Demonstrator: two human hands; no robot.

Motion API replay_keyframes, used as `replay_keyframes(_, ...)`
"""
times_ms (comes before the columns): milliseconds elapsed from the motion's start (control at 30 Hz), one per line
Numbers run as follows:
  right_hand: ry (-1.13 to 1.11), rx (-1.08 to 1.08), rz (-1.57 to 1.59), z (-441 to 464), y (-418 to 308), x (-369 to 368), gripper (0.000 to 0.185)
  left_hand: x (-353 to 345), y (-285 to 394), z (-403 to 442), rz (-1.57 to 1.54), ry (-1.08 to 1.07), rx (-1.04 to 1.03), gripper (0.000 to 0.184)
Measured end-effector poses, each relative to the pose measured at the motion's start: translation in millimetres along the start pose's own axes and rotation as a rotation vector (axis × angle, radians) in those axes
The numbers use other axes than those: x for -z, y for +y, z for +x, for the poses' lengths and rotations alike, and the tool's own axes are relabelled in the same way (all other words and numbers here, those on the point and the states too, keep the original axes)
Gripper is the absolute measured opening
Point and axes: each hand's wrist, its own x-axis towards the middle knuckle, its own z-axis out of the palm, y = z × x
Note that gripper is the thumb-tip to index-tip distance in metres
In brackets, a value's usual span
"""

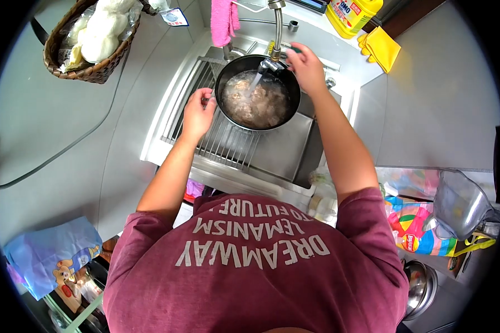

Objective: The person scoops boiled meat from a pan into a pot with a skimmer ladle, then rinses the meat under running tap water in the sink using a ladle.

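Observation:
A dark round pot (231,118) stands over the sink, partly on the wire rack (225,145). In it, chunks of what looks like raw meat (261,105) lie in cloudy water. A stream runs into the pot from the metal faucet (278,33). My left hand (197,116) is closed on the pot's left side, where a small handle shows between the fingers. My right hand (307,69) is beside the faucet head, above the pot's right rim. Its fingers are curled, and what they grip is hidden.
The steel sink basin (283,152) extends below the pot. A pink cloth (225,22) hangs behind it. At the back right are a yellow bottle (351,16) and yellow gloves (380,49). A woven basket (94,72) holding white bundles sits at the left, near a grey cable (89,133).

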Motion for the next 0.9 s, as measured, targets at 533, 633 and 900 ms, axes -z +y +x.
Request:
replay_keyframes(533,-0.08,-0.365,-0.155,-84.8,86.5,21.6,0.037,-5.1,-15.3,12.6,0.151,-0.276,0.169,0.038)
replay_keyframes(633,-0.098,-0.285,-0.199,-82.0,95.7,17.8,0.037,-10.5,-28.7,16.8,0.059,-0.263,0.226,0.037)
replay_keyframes(900,-0.137,-0.324,-0.03,-98.3,88.7,-11.9,0.035,6.7,-51.8,26.6,-0.014,-0.151,0.266,0.034)
